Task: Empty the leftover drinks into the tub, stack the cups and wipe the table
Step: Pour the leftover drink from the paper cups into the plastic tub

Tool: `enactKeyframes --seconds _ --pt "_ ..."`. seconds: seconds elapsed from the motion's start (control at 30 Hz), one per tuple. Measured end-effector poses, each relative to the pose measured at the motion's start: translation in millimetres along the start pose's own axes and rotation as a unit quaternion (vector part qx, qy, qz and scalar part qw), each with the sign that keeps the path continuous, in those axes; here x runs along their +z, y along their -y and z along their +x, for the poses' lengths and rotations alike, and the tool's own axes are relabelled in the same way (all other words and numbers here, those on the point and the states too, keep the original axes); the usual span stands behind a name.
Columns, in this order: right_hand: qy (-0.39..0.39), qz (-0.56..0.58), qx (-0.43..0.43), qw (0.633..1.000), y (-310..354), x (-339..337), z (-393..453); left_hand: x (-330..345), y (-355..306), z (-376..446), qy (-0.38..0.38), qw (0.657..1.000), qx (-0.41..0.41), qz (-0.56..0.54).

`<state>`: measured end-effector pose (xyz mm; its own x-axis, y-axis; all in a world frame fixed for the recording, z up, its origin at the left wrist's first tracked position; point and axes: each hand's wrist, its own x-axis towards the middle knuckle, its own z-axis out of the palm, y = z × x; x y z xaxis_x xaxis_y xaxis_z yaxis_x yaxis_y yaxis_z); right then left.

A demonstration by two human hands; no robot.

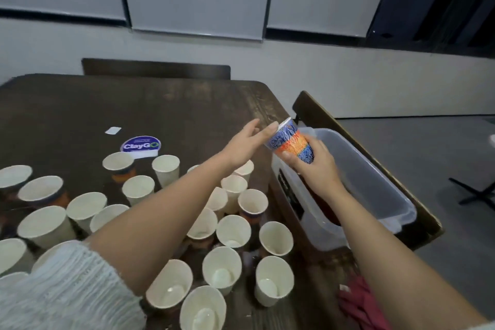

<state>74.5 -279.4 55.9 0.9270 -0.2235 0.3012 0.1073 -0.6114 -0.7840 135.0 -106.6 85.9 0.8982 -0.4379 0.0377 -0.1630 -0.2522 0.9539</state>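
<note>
at the far left of the dark table (pixel 80 104) we have a crowd of white-lined paper cups (pixel 88 206) standing upright and packed close, some touching, several with a pale puddle of leftover drink at the bottom. behind them sits a round claygo sticker (pixel 140 145) with a small white card (pixel 113 130) near it. our left arm crosses right over this cluster, so a dropped elbow or the loose knit sleeve (pixel 61 286) could knock cups over and spill what is in them; that is the nearest risk we see

moving right, our left hand (pixel 246 142) is open, fingers straight, its fingertips just at the rim of the patterned cup (pixel 293 145), holding nothing itself. our right hand (pixel 316 166) wraps its fingers and thumb around that blue and orange cup, which is tilted with its mouth toward the table rather than toward the tub. we cannot tell whether it holds any liquid; if it does, tipping it on this side would wet the table edge instead

further right, the clear plastic tub (pixel 375 182) rests on a chair seat (pixel 426 225) just beside the table, dark liquid pooled in its near end. a bump could slosh it. at the bottom right lies a red cloth (pixel 359 300), untouched, so we judge wiping is still to come
</note>
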Motion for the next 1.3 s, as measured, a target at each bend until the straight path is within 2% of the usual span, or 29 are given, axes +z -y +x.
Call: enactKeyframes --seconds 0.13,0.3,0.4,0.5,0.63,0.73,0.87,1.07,1.3 --pt "0.050 0.107 -0.026 0.993 61.8 71.3 -3.5 -75.2 0.6 -31.3 -0.047 0.999 0.022 0.009" --pt "0.150 0.161 -0.056 0.974 155.3 198.4 -12.8 -210.0 24.1 -105.7 -0.164 0.984 0.014 0.073" --pt "0.271 0.162 -0.077 0.946 225.2 289.0 -29.8 -304.3 50.7 -168.5 -0.251 0.961 0.004 0.119" --pt "0.367 0.150 -0.108 0.912 265.0 349.9 -41.7 -364.9 73.1 -215.0 -0.293 0.944 -0.029 0.148" --pt "0.436 0.100 -0.141 0.883 312.1 429.0 -61.6 -443.6 121.8 -290.5 -0.332 0.913 -0.114 0.208" --pt "0.444 0.068 -0.114 0.886 320.1 477.6 -66.9 -470.8 159.6 -328.5 -0.314 0.899 -0.182 0.245" --pt "0.436 -0.054 -0.117 0.891 326.5 536.9 -68.5 -481.9 219.9 -351.9 -0.239 0.892 -0.254 0.288" --pt "0.437 -0.155 -0.141 0.875 330.3 601.6 -68.1 -482.1 278.3 -351.5 -0.159 0.854 -0.249 0.427" --pt "0.431 -0.170 -0.113 0.879 319.0 630.9 -67.2 -482.3 296.4 -356.1 -0.130 0.849 -0.214 0.465"
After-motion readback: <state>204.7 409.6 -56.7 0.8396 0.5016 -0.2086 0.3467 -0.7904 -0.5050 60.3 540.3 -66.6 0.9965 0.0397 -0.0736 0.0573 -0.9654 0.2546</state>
